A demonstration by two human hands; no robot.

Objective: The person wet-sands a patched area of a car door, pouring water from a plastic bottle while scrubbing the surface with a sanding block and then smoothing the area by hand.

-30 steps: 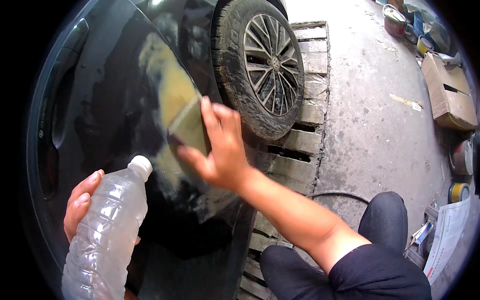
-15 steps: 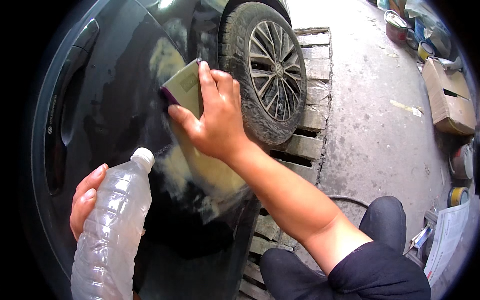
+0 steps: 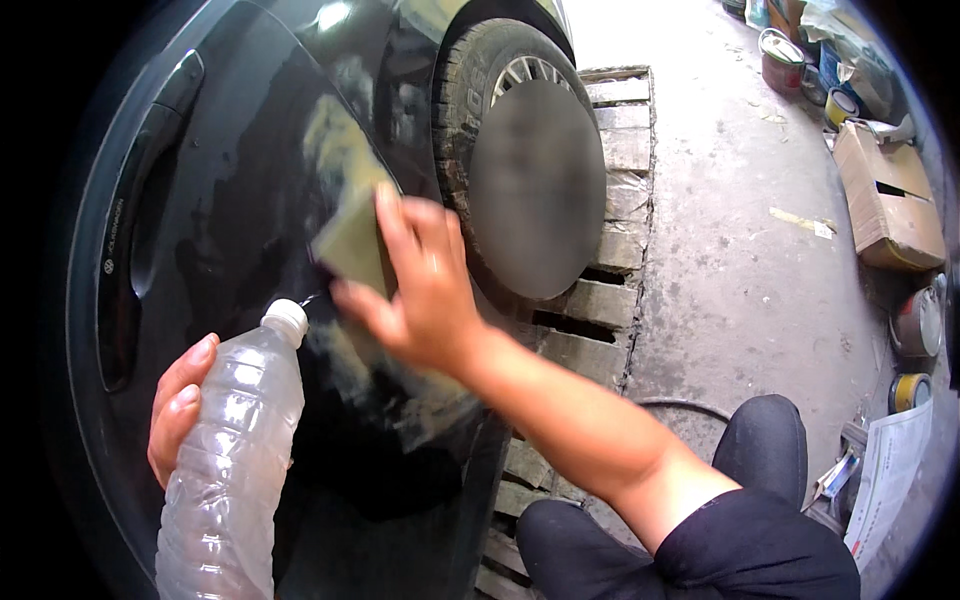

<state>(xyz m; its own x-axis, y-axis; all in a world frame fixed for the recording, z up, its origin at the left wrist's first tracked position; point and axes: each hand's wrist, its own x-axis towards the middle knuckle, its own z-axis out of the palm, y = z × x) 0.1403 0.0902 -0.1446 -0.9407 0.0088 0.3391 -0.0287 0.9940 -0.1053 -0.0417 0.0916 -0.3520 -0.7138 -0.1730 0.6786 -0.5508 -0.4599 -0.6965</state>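
My right hand (image 3: 425, 285) grips a flat sanding block (image 3: 355, 238), its top pale olive, and presses it against the black car panel (image 3: 240, 180). The block and fingertips are smeared by motion. Yellowish filler patches (image 3: 335, 135) with dull, scuffed edges show above and below the block. In my left hand (image 3: 180, 405) is a clear, ribbed plastic bottle (image 3: 230, 440) with a white cap, tilted toward the panel. A thin streak of liquid leaves the cap toward the sanded area. The fingers behind the bottle are mostly hidden.
Right of the panel is the car's tyre (image 3: 455, 120), its hub covered by a grey blur. Wooden slats (image 3: 625, 150) lie beneath it. A cardboard box (image 3: 890, 200), paint cans (image 3: 785, 62) and a paper sheet (image 3: 885, 480) line the right side. A dark hose (image 3: 680, 403) crosses the floor.
My right hand has slid the sanding block down the panel, baring more of the upper filler patch. The bottle has shifted only slightly, and the liquid streak at its cap is clearer.
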